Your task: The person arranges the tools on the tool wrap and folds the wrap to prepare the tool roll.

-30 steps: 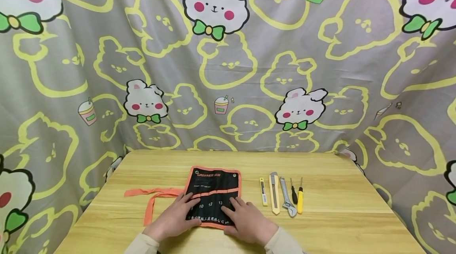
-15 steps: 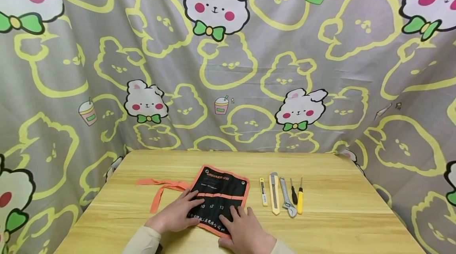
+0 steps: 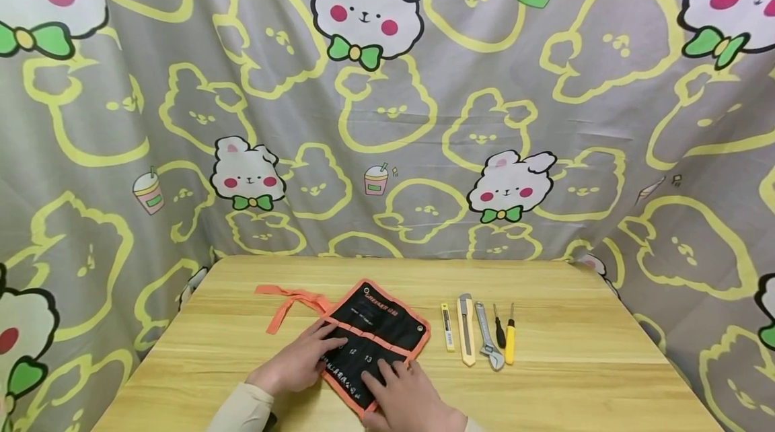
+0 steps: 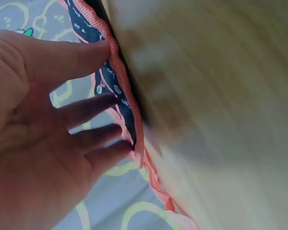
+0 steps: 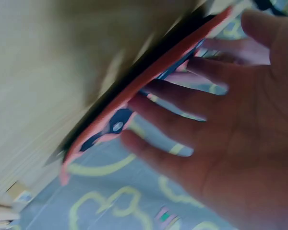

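A black tool pouch (image 3: pixel 387 316) with orange trim, numbered pockets and white lettering lies turned at an angle on the wooden table in the head view. My left hand (image 3: pixel 297 359) rests its fingertips on the pouch's left side. In the left wrist view its thumb (image 4: pixel 72 60) and fingers touch the fabric near the orange border. On the pouch's lower right side lie the spread fingers of my right hand (image 3: pixel 407 397). The right wrist view shows those fingers (image 5: pixel 163 122) extended against the pouch. An orange tie strap (image 3: pixel 293 297) trails from its left edge.
Right of the pouch stand in a row a narrow yellow packet (image 3: pixel 447 327), a utility knife (image 3: pixel 466 330), an adjustable wrench (image 3: pixel 488 338), a black-handled screwdriver (image 3: pixel 500 332) and a yellow-handled one (image 3: pixel 510 341). A patterned curtain (image 3: pixel 387 116) hangs behind the table (image 3: pixel 581 378).
Both hands have turned the pouch clockwise on the table, its top swinging right and its strap following upward and right. My right hand has slid down and left. The tools have stayed put.
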Available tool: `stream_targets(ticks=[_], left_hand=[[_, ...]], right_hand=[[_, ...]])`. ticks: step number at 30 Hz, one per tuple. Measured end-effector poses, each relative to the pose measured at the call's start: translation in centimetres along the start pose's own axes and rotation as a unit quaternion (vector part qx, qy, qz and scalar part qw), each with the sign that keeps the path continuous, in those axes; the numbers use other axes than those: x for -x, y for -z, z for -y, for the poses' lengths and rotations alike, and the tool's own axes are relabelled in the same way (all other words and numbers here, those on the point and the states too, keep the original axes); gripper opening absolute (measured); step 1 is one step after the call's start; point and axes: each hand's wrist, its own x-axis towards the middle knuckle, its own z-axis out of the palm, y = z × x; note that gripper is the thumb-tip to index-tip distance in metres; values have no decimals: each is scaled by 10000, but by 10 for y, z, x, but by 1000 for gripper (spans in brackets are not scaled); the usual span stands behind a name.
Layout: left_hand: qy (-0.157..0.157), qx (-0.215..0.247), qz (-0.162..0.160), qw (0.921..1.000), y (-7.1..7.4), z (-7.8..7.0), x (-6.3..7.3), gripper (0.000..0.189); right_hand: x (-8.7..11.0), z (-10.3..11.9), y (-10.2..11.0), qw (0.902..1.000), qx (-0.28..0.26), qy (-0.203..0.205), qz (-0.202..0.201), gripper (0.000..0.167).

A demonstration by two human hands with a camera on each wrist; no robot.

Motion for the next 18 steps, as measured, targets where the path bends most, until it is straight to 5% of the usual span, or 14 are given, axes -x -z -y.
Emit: stream_targets(ticks=[8,18], left_hand=[[208,372,74,9991,-3,0,2,46],[919,71,-307,9953,-8,-14,4,77]], right_hand=[[-6,-38,5,9940,-940,-314,-453,54],[-19,-64,-6,9919,-1208,-189,-350,61]])
